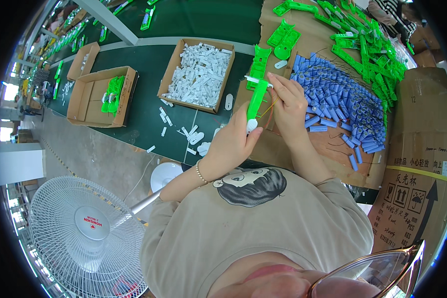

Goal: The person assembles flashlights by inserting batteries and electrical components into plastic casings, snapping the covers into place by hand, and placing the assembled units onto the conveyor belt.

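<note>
My left hand [232, 141] is closed round the lower end of a bright green plastic casing [255, 103]. On that end sits a round white piece, close to my thumb. A white strip [257, 80] lies across the casing's far end. Thin red and yellow wires trail from its right side toward my right hand [289, 103], whose fingers are bent together by the strip's right end; what they pinch is too small to make out. Just beyond lies another green casing [260, 60], standing partly behind the held one. To the right is a heap of blue cylindrical cells [328, 92] with dark wires.
Green casings [367, 47] are piled at the far right. A cardboard box of white plastic parts [201, 74] stands left of my hands, with loose white pieces [196, 138] near it. Further left, a box [89, 102] holds green pieces. A fan [89, 233] and a large carton [417, 149] flank me.
</note>
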`<action>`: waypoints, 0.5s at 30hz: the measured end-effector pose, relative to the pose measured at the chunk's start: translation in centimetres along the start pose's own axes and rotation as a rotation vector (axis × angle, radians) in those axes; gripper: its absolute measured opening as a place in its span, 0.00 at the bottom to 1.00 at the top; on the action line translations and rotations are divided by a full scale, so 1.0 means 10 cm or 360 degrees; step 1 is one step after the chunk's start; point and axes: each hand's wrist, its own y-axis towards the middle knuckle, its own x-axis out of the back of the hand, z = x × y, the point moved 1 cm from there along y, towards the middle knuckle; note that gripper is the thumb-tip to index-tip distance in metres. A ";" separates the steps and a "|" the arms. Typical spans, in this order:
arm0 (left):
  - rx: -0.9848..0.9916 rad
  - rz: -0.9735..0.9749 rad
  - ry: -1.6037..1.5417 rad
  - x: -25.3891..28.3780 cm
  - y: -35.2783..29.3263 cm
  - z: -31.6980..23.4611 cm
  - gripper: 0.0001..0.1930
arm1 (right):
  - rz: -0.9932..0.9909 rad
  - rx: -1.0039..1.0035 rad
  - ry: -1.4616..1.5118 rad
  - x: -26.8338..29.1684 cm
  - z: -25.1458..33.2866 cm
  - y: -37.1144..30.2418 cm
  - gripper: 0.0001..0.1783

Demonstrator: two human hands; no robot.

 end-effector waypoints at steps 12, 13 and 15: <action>-0.0223 -0.0328 0.0081 -0.04 0.04 0.16 0.28 | 0.0571 -0.1167 0.2318 -0.08 0.02 -0.11 0.33; -0.0220 -0.0329 0.0082 -0.01 0.04 0.16 0.28 | 0.0596 -0.1173 0.2060 -0.07 0.03 -0.06 0.32; 0.0093 0.0094 -0.0199 0.10 0.04 0.19 0.28 | 0.0599 -0.1316 0.1952 -0.07 0.01 -0.03 0.32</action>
